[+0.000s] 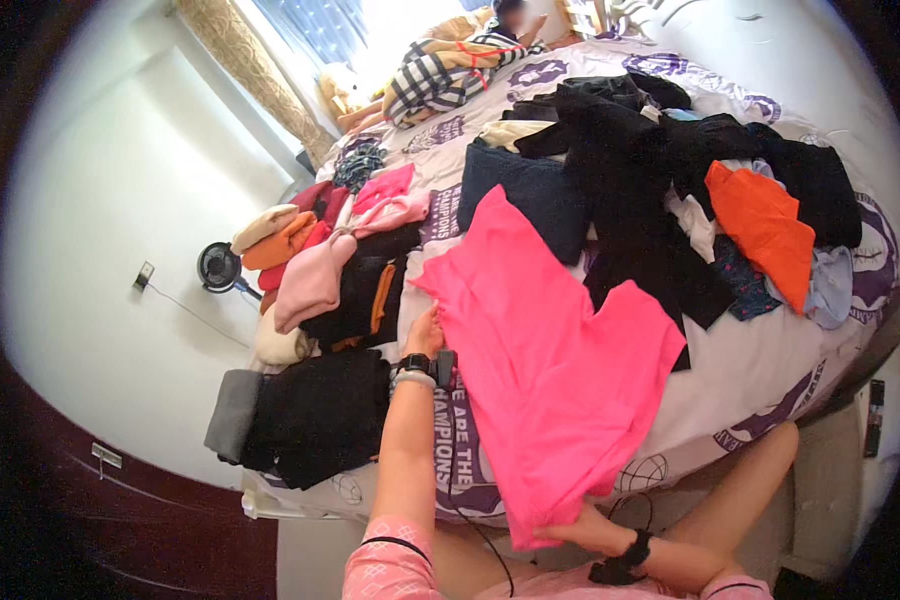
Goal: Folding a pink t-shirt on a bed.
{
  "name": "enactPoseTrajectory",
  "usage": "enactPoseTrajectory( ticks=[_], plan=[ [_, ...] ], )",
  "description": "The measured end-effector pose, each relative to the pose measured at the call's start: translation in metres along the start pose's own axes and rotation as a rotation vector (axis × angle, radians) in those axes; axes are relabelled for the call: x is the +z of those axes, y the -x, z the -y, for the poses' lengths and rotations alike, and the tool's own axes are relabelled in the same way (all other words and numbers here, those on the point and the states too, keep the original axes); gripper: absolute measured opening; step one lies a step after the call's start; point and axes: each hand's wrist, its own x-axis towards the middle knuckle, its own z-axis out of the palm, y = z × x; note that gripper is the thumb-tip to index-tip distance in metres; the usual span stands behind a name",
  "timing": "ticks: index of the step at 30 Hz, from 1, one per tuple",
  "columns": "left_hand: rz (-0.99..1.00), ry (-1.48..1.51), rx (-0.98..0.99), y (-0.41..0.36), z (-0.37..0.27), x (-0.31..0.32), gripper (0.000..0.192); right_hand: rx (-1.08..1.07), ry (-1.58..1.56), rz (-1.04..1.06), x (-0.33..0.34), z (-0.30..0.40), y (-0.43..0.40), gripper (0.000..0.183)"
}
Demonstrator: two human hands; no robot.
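Note:
A bright pink garment (547, 352) lies spread across the bed in front of me, wrinkled, its near end reaching over the bed's edge. My left hand (424, 330) grips its left edge, a black band and a pale bracelet around the wrist. Near my lap, my right hand (589, 534) holds the lower corner, with a black band on that wrist. Black clothing (622, 180) lies loosely heaped just beyond the garment. To the left of my left arm is a folded black garment (315, 420) beside a grey folded one (232, 416).
Folded clothes stand along the left side, including a light pink piece (315, 281). An orange garment (761, 232) tops the right heap. A person (514, 19) is at the far end by a checked blanket (439, 79). A black fan (220, 268) stands by the wall. A cable (487, 536) hangs near my lap.

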Motion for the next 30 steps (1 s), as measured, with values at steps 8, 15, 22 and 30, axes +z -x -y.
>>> enactPoseTrajectory(
  ticks=[8, 15, 22, 30],
  plan=[
    [-0.089, -0.087, 0.224, -0.029, -0.018, 0.017, 0.023, 0.097, -0.130, 0.030, -0.068, -0.021, 0.035, 0.072],
    [-0.523, -1.245, 1.165, 0.040, -0.088, -0.001, 0.016, 0.230, -0.053, 0.155, -0.068, -0.009, 0.032, 0.070],
    [-0.414, -1.552, 0.914, 0.058, -0.109, -0.026, 0.017, 0.037, -0.040, 0.109, -0.060, -0.008, 0.045, 0.066],
    [0.073, -0.412, 0.397, 0.197, -0.142, 0.022, 0.042, -0.395, 0.108, -0.235, -0.125, 0.116, 0.140, 0.071]
  ],
)
